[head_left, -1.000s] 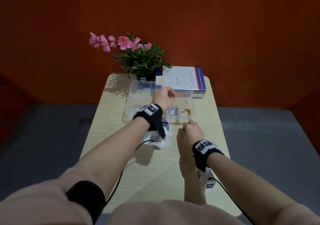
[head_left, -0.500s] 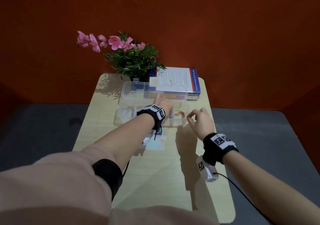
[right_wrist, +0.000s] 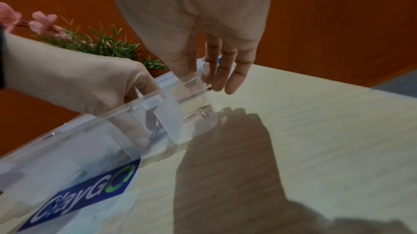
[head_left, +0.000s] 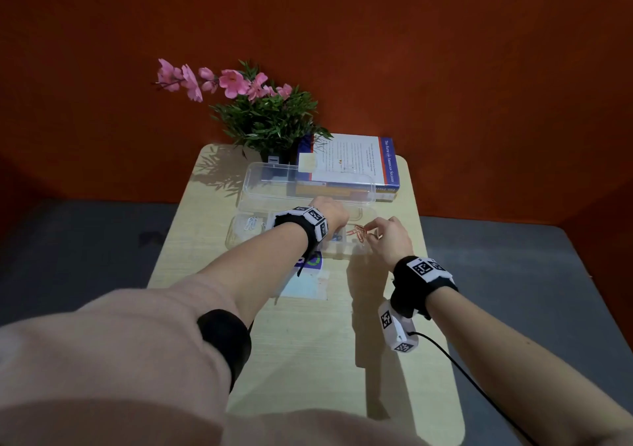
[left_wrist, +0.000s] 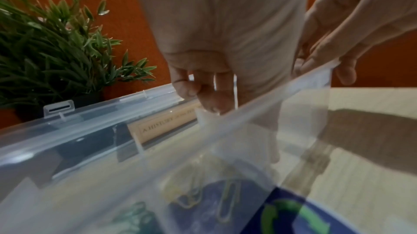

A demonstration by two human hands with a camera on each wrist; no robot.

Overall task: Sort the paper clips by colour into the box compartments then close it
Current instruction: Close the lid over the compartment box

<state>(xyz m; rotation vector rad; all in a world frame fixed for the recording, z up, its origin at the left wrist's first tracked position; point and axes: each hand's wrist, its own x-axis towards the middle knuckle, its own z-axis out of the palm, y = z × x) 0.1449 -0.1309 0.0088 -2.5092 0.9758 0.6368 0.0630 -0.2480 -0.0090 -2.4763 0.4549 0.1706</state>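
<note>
My left hand reached curled into the box mid-frame, its grasp unclear; my right hand hovered relaxed over orange clips.

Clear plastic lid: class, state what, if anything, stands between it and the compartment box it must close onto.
Both hands do. The left hand reaches into a middle compartment of the clear plastic box; the right hand hangs over its right end compartment, above orange paper clips. The clear plastic lid stands open behind.
</note>
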